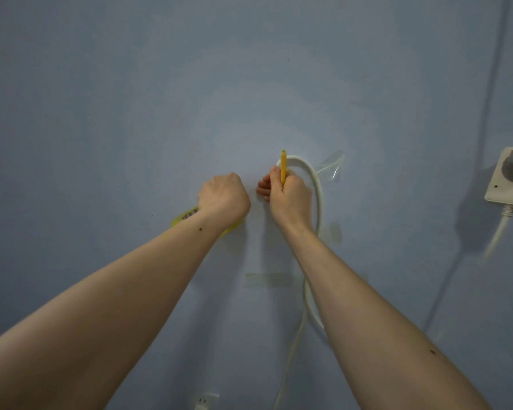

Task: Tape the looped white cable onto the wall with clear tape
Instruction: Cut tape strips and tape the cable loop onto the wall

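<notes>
Wall (131,113): matte, pale blue, smooth; white cable (317,184): round, glossy, one loop arched against the wall beside the right hand (289,196), tail hanging down behind the right forearm; clear tape: three strips visible, one crinkled and glossy at loop top (332,168), one by the loop's right side (335,232), one flat below (267,279); right hand fisted around one slim yellow tool (283,167), upright; left hand (224,198) curled over a yellow roll (179,218), mostly hidden; one white power strip (507,184) at right.
</notes>
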